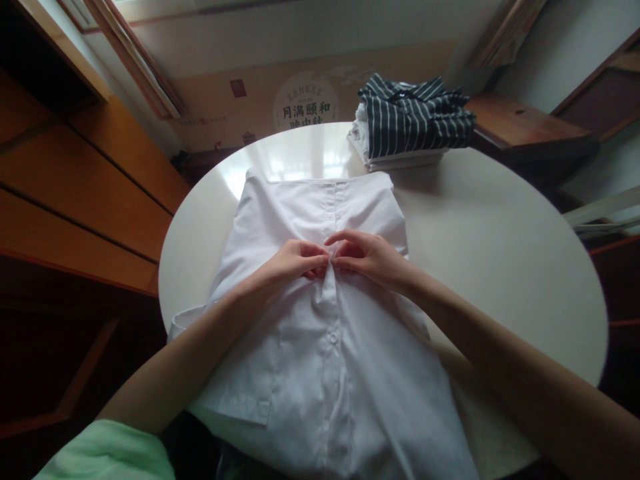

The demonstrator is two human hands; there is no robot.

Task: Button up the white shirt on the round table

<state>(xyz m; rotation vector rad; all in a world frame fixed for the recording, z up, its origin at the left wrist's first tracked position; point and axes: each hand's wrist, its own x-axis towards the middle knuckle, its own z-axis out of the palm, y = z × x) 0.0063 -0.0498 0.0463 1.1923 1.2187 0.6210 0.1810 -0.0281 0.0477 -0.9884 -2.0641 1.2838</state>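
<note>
A white button-up shirt (300,360) lies spread on the round table, its button strip running down the middle and its lower part hanging over the near edge. My left hand (305,259) pinches the strip from the left, and my right hand (357,253) pinches it from the right. Their fingertips meet at a raised fold of cloth. Whatever button sits between them is hidden by the fingers. One button (334,338) shows below the hands. A sleeve with its cuff lies at the lower left.
At the far right of the glossy white table (505,267) stands a stack of folded clothes, a dark striped shirt (415,117) on top of white ones. A wooden cabinet (90,187) stands left, and a brown wooden piece of furniture (525,123) behind right.
</note>
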